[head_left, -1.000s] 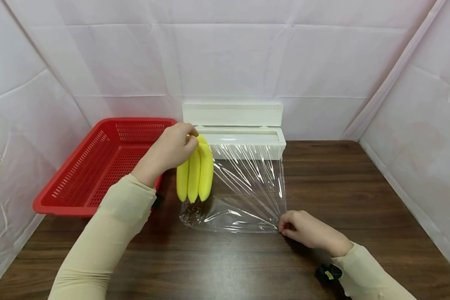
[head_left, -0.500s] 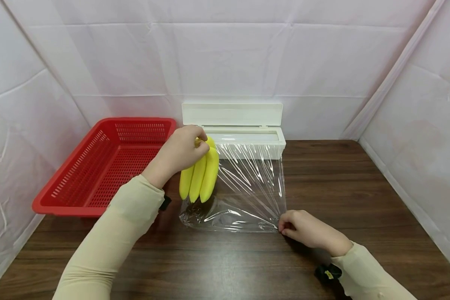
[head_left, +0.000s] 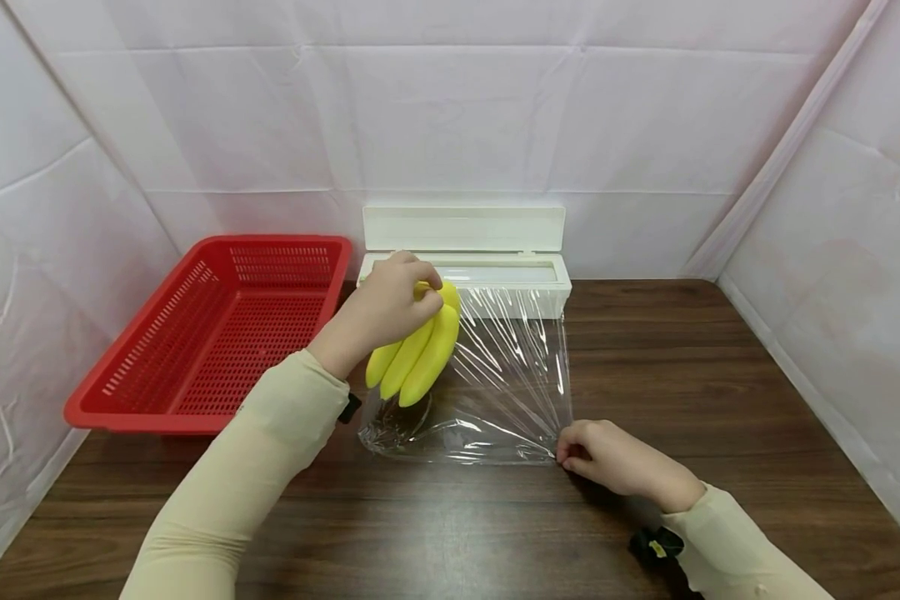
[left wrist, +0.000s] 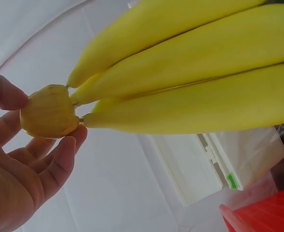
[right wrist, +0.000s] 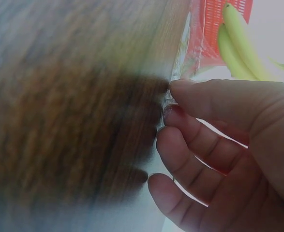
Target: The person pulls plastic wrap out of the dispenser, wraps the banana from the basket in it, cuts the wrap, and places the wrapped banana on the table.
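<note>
My left hand grips a bunch of yellow bananas by its stem end, with the fruit hanging down over the left part of the clear plastic wrap. In the left wrist view the thumb and fingertips close round the brownish stem, from which the bananas fan out. My right hand pinches the near right corner of the wrap, low at the table. The right wrist view shows its thumb and fingertips together at the film's edge. The wrap stretches in creases from a white dispenser box.
The dispenser's lid stands raised against the white cloth backdrop. A red perforated basket sits on the left of the dark wooden table. Black wrist-camera pieces show at both cuffs.
My left hand has carried the bananas to the right over the wrap, and their lower ends have swung into a slant. The right hand stays in place on the corner.
</note>
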Demonstrator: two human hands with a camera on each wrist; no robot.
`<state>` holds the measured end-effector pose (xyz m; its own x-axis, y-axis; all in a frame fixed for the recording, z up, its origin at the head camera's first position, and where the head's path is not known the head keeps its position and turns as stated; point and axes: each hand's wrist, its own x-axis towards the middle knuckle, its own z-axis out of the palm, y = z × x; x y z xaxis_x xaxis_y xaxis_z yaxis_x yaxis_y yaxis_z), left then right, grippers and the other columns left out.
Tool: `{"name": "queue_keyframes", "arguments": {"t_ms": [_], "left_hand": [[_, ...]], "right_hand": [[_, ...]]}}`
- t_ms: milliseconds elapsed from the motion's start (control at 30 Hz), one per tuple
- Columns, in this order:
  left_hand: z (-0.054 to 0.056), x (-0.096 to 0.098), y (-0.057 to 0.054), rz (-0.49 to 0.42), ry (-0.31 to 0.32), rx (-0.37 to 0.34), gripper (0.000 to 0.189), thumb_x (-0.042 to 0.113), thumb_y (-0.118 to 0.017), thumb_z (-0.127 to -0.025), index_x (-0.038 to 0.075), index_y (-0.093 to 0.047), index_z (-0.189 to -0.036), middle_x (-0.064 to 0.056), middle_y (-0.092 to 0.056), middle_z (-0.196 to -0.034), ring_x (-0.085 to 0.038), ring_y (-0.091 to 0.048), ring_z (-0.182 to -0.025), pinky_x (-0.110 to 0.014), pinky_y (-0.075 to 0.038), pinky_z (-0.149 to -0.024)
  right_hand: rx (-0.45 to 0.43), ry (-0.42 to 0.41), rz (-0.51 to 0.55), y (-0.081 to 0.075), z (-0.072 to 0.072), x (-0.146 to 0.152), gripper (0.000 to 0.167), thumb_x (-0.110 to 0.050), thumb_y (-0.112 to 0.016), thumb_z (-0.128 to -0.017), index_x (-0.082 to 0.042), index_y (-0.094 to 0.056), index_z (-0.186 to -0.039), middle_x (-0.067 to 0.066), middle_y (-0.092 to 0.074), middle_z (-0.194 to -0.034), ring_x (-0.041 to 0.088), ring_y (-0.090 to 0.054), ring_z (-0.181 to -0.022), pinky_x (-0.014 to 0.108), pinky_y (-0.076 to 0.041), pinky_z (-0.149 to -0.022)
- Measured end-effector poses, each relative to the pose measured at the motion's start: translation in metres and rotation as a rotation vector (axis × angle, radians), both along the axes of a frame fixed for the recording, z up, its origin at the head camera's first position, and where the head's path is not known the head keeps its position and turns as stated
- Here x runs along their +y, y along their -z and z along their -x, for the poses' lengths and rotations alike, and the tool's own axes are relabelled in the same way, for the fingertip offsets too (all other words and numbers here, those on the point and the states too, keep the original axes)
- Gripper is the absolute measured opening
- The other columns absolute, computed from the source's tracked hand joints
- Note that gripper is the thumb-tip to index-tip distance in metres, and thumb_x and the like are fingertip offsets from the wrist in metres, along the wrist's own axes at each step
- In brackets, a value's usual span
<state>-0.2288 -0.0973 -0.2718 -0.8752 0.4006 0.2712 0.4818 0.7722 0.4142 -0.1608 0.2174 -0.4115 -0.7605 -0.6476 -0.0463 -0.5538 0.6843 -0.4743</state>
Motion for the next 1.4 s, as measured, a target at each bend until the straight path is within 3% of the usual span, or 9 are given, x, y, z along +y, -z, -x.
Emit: {"name": "queue_keyframes", "arguments": {"t_ms": [467, 633, 1033, 1400], "left_hand": [[0.005, 0.019, 0.004, 0.010, 0.112, 0.027, 0.026, 0.009, -0.054, -0.082, 0.001, -0.071, -0.099, -0.012, -0.065, -0.103, -0.023, -0.057, -0.099, -0.034, -0.049, -0.084], [0.005, 0.024, 0.007, 0.025, 0.145, -0.014, 0.024, 0.007, -0.054, -0.083, 0.001, -0.072, -0.098, -0.011, -0.065, -0.102, -0.022, -0.057, -0.095, -0.031, -0.049, -0.080], [0.005, 0.035, 0.015, 0.084, 0.177, -0.066, 0.019, 0.008, -0.054, -0.084, 0.004, -0.071, -0.092, -0.008, -0.063, -0.101, -0.018, -0.054, -0.090, -0.027, -0.045, -0.074], [0.005, 0.051, 0.022, 0.143, 0.217, -0.045, 0.018, 0.008, -0.055, -0.085, 0.006, -0.071, -0.092, -0.007, -0.062, -0.101, -0.017, -0.054, -0.088, -0.029, -0.047, -0.078]], "right_hand": [[0.007, -0.009, -0.002, -0.002, 0.000, -0.001, 0.014, -0.005, -0.065, -0.085, -0.018, -0.063, -0.080, -0.010, -0.060, -0.081, -0.001, -0.050, -0.073, 0.022, -0.046, -0.063], [0.011, -0.008, -0.001, -0.002, 0.000, 0.000, 0.014, -0.004, -0.065, -0.085, -0.017, -0.062, -0.080, -0.010, -0.059, -0.081, -0.001, -0.050, -0.072, 0.022, -0.045, -0.063], [0.027, -0.017, -0.006, -0.002, 0.000, 0.000, 0.014, -0.004, -0.065, -0.085, -0.018, -0.063, -0.080, -0.010, -0.060, -0.082, -0.001, -0.052, -0.074, 0.022, -0.046, -0.063], [0.065, -0.031, -0.011, -0.002, -0.001, 0.000, 0.016, -0.002, -0.066, -0.083, -0.017, -0.062, -0.079, -0.009, -0.060, -0.081, 0.000, -0.053, -0.074, 0.022, -0.047, -0.064]]}}
